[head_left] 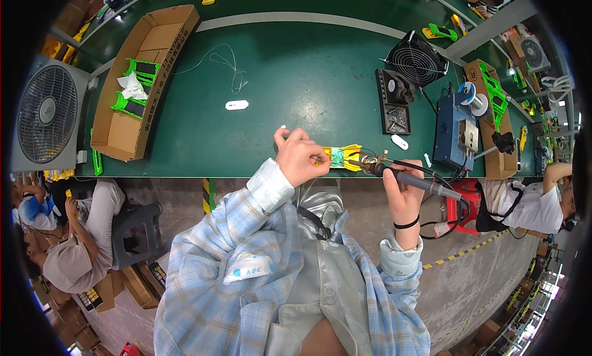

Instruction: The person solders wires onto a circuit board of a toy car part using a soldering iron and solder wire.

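At the bench's near edge lies a yellow plastic housing (352,151) with a green circuit board (337,157) inside it. My left hand (300,155) is at the housing's left end, thumb and forefinger pinched together; what they grip is hidden. My right hand (404,189) is closed around the grey handle of a soldering iron (416,181). The iron points left, and its front end is over the right part of the housing, among thin wires. Whether its tip touches the board I cannot tell.
A cardboard box (105,131) holding green casings stands at left, beside a fan (48,112). White oval pieces (237,105) lie on the green bench (290,66). To the right are a small black fan (417,60), a black tray (394,118), a blue soldering station (453,131) and a solder spool (473,100). Co-workers sit on both sides.
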Available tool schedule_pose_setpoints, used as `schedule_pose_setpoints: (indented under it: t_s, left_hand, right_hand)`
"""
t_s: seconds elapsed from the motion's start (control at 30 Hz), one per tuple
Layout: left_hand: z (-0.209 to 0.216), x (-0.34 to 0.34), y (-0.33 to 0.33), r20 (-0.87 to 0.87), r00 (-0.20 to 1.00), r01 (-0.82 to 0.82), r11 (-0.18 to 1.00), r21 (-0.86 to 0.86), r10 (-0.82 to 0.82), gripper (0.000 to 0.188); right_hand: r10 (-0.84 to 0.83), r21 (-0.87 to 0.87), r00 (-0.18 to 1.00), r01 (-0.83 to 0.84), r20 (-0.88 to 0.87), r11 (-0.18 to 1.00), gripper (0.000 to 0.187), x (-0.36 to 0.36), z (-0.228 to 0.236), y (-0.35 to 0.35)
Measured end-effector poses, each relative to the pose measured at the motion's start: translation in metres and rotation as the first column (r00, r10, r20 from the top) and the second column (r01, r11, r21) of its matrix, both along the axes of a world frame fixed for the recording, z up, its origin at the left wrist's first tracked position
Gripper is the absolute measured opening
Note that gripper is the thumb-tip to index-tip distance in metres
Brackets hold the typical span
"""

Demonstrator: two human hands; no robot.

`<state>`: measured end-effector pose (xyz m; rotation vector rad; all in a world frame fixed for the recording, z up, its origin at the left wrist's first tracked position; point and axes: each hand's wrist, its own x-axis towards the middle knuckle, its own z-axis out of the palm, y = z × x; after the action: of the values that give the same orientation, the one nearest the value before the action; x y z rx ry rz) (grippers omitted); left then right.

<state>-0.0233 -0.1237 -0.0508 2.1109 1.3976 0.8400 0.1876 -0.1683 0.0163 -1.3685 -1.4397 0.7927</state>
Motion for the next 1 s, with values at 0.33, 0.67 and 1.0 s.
schedule_pose_setpoints:
  t_s: [0.33,0.67,1.0]
  left_hand:
    - [0.0,0.0,0.002,0.011,1.0,-0.002,1.0,-0.002,0.002,0.007]
    - [0.013,-0.017,-0.001,0.075,0.987,0.133,0.988,0.084,-0.139,0.029]
    - [0.065,-0.162,0.031,0.118,0.895,-0.438,0.8,0.411,0.429,0.028]
  right_hand:
    - [-0.007,-0.006,0.999,0.007,-0.045,1.0,0.02,0.006,-0.004,-0.004]
    - [-0.054,0.085,0.998,0.057,-0.036,0.995,0.027,0.035,-0.026,-0.022]
    - [-0.267,-0.019,0.937,0.269,-0.225,0.963,0.02,0.04,-0.015,-0.053]
